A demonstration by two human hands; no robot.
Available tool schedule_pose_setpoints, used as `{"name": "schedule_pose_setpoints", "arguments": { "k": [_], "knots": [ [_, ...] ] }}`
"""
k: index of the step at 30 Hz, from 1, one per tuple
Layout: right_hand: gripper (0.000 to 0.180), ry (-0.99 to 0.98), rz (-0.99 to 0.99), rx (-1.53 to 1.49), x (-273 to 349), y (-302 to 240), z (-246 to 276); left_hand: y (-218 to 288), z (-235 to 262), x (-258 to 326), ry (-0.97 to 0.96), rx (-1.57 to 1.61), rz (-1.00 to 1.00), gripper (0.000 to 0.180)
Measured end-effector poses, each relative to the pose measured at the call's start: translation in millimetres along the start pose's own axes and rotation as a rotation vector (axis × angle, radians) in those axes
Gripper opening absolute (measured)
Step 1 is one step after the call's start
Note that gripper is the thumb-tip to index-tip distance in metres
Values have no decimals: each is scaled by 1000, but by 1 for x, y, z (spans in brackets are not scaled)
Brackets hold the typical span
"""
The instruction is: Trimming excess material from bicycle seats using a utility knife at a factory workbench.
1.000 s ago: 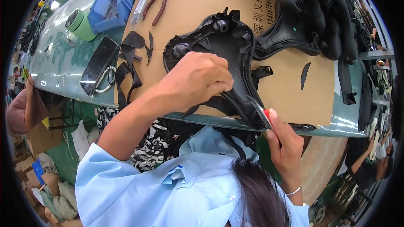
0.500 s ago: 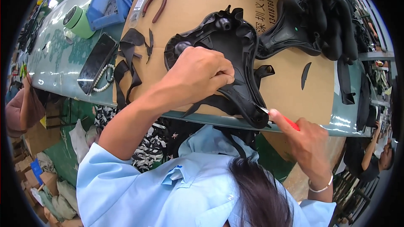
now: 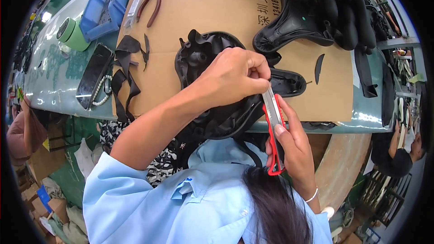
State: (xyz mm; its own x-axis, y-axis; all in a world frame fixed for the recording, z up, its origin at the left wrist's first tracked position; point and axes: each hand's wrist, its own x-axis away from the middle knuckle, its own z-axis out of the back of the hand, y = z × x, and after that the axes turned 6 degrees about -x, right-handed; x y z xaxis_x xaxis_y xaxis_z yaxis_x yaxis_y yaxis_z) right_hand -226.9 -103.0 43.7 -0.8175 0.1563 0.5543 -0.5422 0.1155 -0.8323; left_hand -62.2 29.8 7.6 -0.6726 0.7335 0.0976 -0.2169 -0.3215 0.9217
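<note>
A black bicycle saddle [image 3: 289, 82] lies underside up at the near edge of the table, its narrow nose pointing right and its wide, ruffled-edged end to the left. My left hand [image 3: 239, 74] is over its middle, thumb and fingers pinched together; what they hold is hidden, though a dark bit shows at the fingertips. In my right hand [image 3: 291, 142] is a red and grey utility knife [image 3: 273, 117], its blade pointing up to the left fingertips. The hand and forearm cover part of the saddle.
Cardboard [image 3: 199, 4] covers the tabletop. Pliers [image 3: 153, 2], a small clear packet [image 3: 134, 9], black scraps [image 3: 128, 77], a phone [image 3: 94, 74], a bead bracelet [image 3: 100, 94], a blue bin [image 3: 104, 11] and a green container [image 3: 73, 34] lie left. More black saddles [image 3: 303, 22] are piled far right.
The saddle has been turned, its nose swinging from near me to the right. My right hand with the knife has moved left, bringing the blade to my left fingertips.
</note>
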Motion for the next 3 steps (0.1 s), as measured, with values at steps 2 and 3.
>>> {"name": "schedule_pose_setpoints", "arguments": {
  "k": [2,3],
  "knots": [
    [53,25,44,93,4,0,-4,-3,1,-1,7,65,1,18],
    [53,24,45,99,5,0,-6,-6,0,-1,-14,183,11,17]
  ]
}}
